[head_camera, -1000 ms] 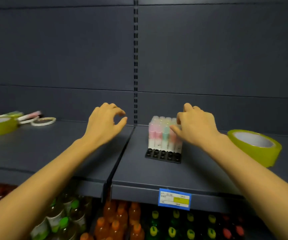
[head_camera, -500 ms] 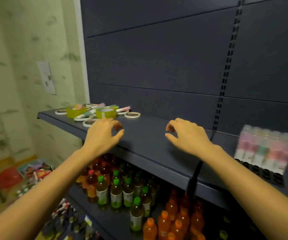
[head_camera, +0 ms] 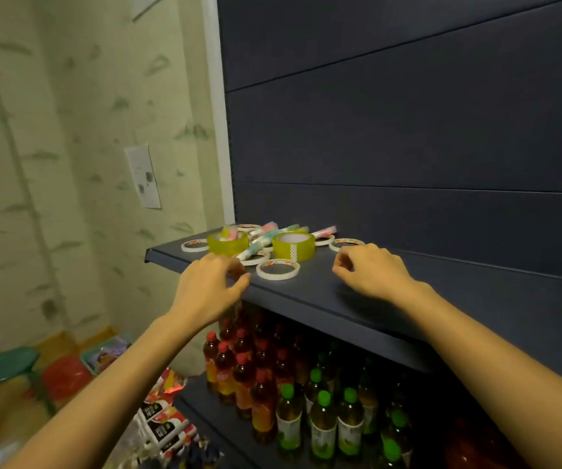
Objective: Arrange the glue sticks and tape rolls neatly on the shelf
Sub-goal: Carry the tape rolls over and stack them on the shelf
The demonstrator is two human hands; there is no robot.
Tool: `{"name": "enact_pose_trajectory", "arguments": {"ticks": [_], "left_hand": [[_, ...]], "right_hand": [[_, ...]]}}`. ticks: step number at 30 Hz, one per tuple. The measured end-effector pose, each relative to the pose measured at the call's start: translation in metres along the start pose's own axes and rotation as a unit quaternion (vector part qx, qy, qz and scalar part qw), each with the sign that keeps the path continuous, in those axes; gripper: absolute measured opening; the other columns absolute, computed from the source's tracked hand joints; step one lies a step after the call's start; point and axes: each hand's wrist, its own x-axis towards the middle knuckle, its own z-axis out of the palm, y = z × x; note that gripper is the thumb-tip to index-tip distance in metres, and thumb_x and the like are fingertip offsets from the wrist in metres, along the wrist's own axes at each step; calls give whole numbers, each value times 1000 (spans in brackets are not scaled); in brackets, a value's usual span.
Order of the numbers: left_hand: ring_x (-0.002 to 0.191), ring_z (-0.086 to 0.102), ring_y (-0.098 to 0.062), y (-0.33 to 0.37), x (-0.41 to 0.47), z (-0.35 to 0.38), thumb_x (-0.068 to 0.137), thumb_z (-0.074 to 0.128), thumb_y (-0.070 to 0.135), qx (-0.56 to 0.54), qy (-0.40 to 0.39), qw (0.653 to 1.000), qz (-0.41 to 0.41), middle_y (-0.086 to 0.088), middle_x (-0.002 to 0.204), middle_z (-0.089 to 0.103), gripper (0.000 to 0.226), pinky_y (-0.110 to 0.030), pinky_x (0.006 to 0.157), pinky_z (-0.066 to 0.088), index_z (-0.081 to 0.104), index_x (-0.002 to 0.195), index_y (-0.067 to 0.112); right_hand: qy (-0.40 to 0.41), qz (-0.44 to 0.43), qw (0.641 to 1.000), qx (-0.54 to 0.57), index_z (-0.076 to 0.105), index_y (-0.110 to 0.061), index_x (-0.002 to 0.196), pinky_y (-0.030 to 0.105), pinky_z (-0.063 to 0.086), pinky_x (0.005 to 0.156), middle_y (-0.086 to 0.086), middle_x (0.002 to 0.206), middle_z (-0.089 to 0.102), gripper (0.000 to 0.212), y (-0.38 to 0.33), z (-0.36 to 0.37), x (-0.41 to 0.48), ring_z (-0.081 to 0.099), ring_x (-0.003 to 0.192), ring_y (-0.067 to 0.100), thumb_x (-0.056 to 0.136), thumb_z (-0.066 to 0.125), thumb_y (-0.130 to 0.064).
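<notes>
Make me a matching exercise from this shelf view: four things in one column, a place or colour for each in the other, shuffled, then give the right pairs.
Things
1. thin white tape ring
2. wide tape roll just behind it
3. rightmost pink glue stick
4. green-capped bottles

Places and colours
A. upright on the lower shelf
B. yellow-green, hole facing up
C. flat between the left hand and right hand
D. lying on its side near the back panel

Pairs: 1-C, 2-B, 3-D, 4-A
</notes>
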Motion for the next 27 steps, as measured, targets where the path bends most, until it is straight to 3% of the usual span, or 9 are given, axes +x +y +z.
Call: {"name": "enact_pose_trajectory", "arguments": {"ticks": [3, 9, 13, 18, 21, 24, 27], "left_hand": [[90, 57, -16, -34, 5, 4, 88, 56, 36, -5, -5, 1000, 2, 5, 91, 67, 21, -30, 67, 41, 70, 90, 21], [91, 56, -13, -76, 26, 23, 89, 53, 38, -16, -25, 1000, 1, 5, 94, 67, 22, -28, 69, 40, 68, 93, 23], [91, 56, -13, -92, 43, 39, 90, 53, 38, -30, -32, 999, 3, 5, 96, 67, 23, -29, 72, 43, 69, 95, 23], [87, 59, -15, -103, 83, 58, 88, 53, 40, -48, -42, 998, 5, 5, 93, 68, 23, -33, 69, 50, 70, 91, 25], [80, 59, -14, -101, 117, 70, 87, 54, 40, -58, -58, 996, 24, 4, 89, 68, 23, -30, 66, 48, 70, 89, 24], [71, 59, -11, -95, 152, 86, 88, 53, 40, -54, -81, 995, 34, 1, 84, 69, 26, -28, 61, 50, 71, 88, 21], [60, 51, -9, -86, 180, 107, 90, 50, 41, -45, -98, 994, 30, -1, 75, 65, 32, -22, 50, 35, 67, 77, 18]], "right_hand": [[-25, 15, 1000, 3, 61, -24, 110, 34, 41, 75, 2, 115, 61, 26, -24, 16, 23, 57, 104, 26, 95, 45, -38], [-71, 54, 996, -20, 61, -12, 98, 37, 43, 75, 13, 113, 62, 37, -47, 50, 73, 58, 103, 31, 96, 42, -43], [-87, 100, 990, -52, 59, -10, 115, 37, 44, 81, 11, 123, 59, 53, -46, 70, 106, 56, 112, 29, 94, 36, -54], [-182, 76, 976, -94, 60, -11, 113, 35, 39, 80, 11, 122, 59, 52, -37, 80, 145, 55, 110, 28, 92, 40, -54], [-160, 64, 976, -132, 61, -21, 102, 33, 36, 77, 7, 116, 59, 47, -24, 59, 159, 56, 100, 26, 87, 42, -61], [-119, 81, 980, -139, 58, -24, 78, 28, 32, 62, 3, 91, 60, 37, -3, 34, 166, 50, 79, 20, 85, 45, -58], [-69, 111, 982, -140, 71, -25, 87, 27, 33, 56, 0, 84, 61, 43, 17, 19, 166, 54, 76, 19, 86, 43, -58]]}}
